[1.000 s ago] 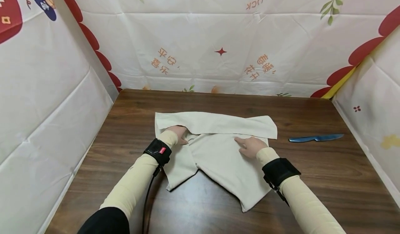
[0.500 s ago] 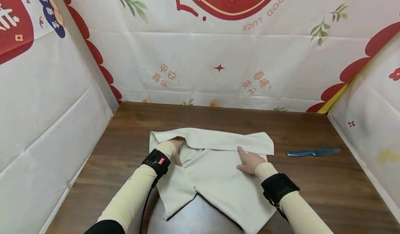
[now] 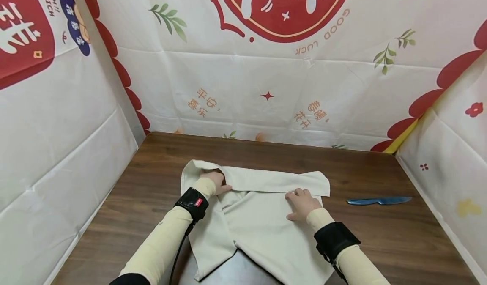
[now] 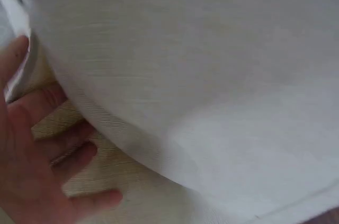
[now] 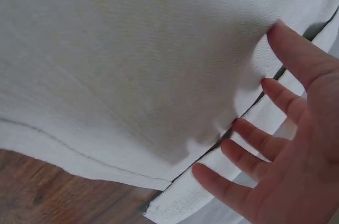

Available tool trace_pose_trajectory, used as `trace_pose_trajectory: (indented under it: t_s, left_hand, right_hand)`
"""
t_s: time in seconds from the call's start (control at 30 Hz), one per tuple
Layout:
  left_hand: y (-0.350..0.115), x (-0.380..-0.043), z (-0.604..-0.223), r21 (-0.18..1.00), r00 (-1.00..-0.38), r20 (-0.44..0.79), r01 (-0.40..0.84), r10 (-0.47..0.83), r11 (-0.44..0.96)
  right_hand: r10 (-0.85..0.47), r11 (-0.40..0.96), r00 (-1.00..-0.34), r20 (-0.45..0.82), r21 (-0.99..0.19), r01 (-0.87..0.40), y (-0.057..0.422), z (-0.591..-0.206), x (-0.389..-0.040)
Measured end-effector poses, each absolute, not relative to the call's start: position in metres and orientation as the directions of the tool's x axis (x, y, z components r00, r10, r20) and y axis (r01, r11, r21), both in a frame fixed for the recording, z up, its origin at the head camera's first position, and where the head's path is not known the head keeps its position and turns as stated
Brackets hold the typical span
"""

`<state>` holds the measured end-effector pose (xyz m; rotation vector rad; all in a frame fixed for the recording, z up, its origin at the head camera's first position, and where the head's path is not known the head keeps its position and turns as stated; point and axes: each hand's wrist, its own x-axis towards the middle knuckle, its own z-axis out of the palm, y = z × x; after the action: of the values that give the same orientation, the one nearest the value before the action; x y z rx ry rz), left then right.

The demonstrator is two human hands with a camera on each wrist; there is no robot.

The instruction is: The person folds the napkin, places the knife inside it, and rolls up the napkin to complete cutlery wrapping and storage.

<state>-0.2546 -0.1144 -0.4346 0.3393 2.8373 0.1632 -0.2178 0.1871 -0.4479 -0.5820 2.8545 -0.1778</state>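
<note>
Fold [image 3: 274,180] on the cloth [image 3: 258,221], counter [image 3: 380,245] at lower centre of frame, has bulged up at its left end this past second, left hand [image 3: 216,181] loose-fingered beneath, right hand [image 3: 303,204] open at its edge, so that end looks unsettled.

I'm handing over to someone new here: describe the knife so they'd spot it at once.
On the brown wooden table, find the large pale cloth. Right of it, past the person's right hand, lies the knife. It is slim and blue, against the cloth's broad off-white spread.
</note>
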Motion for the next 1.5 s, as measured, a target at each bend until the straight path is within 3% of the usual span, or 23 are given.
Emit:
trace_pose_trajectory:
  t_s: [0.1,0.23,0.33,0.43,0.53,0.7,0.9,1.0,1.13,1.3,1.5]
  left_hand:
    - [-0.112,-0.259,-0.435,0.092,-0.923,-0.300,0.222,0.240,0.971]
    - [-0.111,-0.262,-0.433,0.232,-0.897,-0.364,0.171,0.249,0.958]
    - [-0.111,-0.267,-0.438,0.359,-0.905,-0.320,0.157,0.280,0.920]
    - [-0.112,-0.275,-0.443,0.385,-0.930,-0.231,0.184,0.288,0.904]
    - [-0.113,-0.280,-0.445,0.356,-0.944,-0.178,0.201,0.277,0.913]
    - [-0.116,-0.282,-0.447,0.263,-0.944,-0.193,0.213,0.268,0.941]
    - [-0.133,-0.291,-0.448,0.062,-0.956,-0.289,0.036,0.053,0.997]
    - [-0.140,-0.292,-0.446,0.045,-0.951,-0.307,0.002,0.015,0.999]
    - [-0.135,-0.273,-0.435,0.081,-0.961,-0.253,0.093,0.111,0.992]
    - [-0.117,-0.227,-0.423,0.079,-0.956,-0.190,0.211,0.222,0.974]
    - [-0.124,-0.178,-0.449,0.145,-0.928,-0.316,0.157,0.196,0.977]
  right_hand:
    - [-0.399,0.915,-0.887,-0.232,-0.156,-0.371,0.189,-0.449,-0.220]
    - [-0.358,0.932,-0.875,-0.325,-0.181,-0.314,0.193,-0.449,-0.224]
    - [-0.321,0.947,-0.875,-0.362,-0.128,-0.295,0.195,-0.452,-0.226]
    - [-0.319,0.947,-0.881,-0.350,-0.074,-0.313,0.193,-0.452,-0.229]
    - [-0.325,0.945,-0.894,-0.308,-0.080,-0.317,0.189,-0.449,-0.233]
    - [-0.317,0.948,-0.914,-0.254,-0.103,-0.300,0.192,-0.452,-0.238]
    - [-0.293,0.953,-0.917,-0.270,-0.161,-0.257,0.201,-0.454,-0.241]
    - [-0.286,0.956,-0.911,-0.297,-0.153,-0.250,0.205,-0.454,-0.242]
    - [-0.311,0.949,-0.916,-0.255,-0.140,-0.283,0.203,-0.452,-0.235]
    - [-0.436,0.896,-0.887,-0.150,-0.158,-0.414,0.192,-0.449,-0.205]
    - [-0.443,0.893,-0.860,-0.252,-0.206,-0.400,0.182,-0.453,-0.170]
